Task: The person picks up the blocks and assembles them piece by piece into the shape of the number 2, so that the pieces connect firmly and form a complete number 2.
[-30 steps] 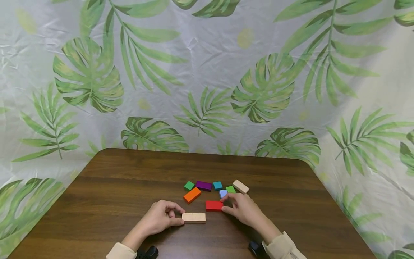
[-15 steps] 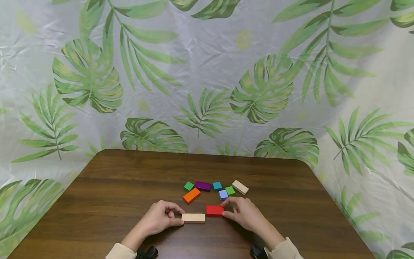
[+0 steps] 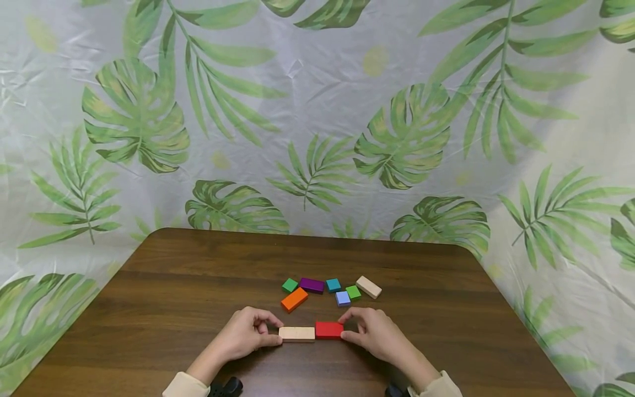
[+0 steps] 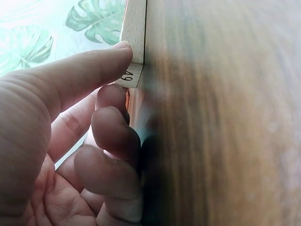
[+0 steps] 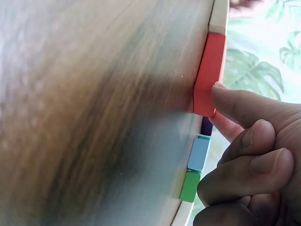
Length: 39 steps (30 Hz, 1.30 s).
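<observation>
1. A leaf-printed cloth [image 3: 317,110] hangs upright beyond both grips, across the background.
2. The dark brown wooden table [image 3: 198,264] lies under both hands and reaches well past them.
3. The left hand [image 3: 250,333] pinches one end of a block, its thumb and fingertip parted only by the block's width; the lower fingers curl in below.
4. The right hand [image 3: 374,333] pinches likewise, thumb on the near side and a fingertip on the far side, the remaining fingers bent inward.
5. Cream sleeves [image 3: 186,385] sit behind each grip, with a black wrist device [image 3: 232,387] near the left cuff.
6. The pale block [image 3: 296,334] lies flat, its outer end in the left pinch; dark printed characters mark that end.
7. The red block [image 3: 329,330] lies flat between the pale block and the right pinch, the two blocks end to end and seemingly touching.
8. Beyond the gap between the grips lie an orange block [image 3: 295,300] and a purple block [image 3: 312,285]; a second pale block [image 3: 369,287] slants beyond the right hand.
9. Smallest: a green cube [image 3: 290,285] beyond the left grip; a teal cube [image 3: 333,285], a light-blue cube [image 3: 343,298] and a lime cube [image 3: 353,292] beyond the right.
</observation>
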{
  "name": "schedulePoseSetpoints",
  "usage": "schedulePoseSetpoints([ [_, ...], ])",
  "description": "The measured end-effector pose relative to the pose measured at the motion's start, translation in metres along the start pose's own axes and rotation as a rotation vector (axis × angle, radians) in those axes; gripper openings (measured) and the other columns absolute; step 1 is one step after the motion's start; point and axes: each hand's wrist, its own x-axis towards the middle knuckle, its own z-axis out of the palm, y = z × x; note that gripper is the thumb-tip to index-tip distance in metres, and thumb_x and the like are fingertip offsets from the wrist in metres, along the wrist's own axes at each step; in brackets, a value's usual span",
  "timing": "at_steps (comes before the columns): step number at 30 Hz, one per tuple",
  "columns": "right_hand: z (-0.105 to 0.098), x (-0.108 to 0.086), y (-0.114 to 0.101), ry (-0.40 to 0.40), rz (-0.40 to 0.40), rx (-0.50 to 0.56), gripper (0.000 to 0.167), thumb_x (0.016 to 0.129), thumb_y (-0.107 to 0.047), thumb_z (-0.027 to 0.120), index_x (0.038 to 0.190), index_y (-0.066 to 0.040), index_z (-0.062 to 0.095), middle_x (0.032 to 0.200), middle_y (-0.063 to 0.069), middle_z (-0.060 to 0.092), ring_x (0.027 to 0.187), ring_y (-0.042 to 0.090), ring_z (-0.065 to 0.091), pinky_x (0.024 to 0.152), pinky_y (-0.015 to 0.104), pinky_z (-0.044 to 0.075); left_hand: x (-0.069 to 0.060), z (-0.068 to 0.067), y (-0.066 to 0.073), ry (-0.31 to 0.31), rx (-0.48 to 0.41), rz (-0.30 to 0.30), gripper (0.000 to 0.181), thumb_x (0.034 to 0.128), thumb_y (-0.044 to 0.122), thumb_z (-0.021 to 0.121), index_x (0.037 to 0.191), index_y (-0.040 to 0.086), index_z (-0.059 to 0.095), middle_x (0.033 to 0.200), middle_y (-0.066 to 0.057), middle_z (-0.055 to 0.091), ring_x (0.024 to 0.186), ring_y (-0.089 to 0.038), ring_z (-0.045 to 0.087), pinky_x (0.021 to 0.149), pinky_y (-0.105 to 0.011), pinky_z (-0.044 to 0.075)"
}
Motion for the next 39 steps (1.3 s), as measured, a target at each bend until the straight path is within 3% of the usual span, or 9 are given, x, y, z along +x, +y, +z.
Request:
schedulePoseSetpoints([
  [39,0.0,-0.011,-0.005,-0.041,-0.042,0.025,0.018,0.093,-0.031,0.085,0.107,-0.021,0.077,0.057,-0.011,0.043,0.05,0.001,0.038,0.051,0.022,0.03,-0.003,0.0,0.002,-0.021,-0.007,-0.001,0.017,0.085,0.021,0.092,0.099,0.017,0.084,0.066,0.006,0.058,0.055,-0.001,0.043,0.054,-0.019,0.034],
])
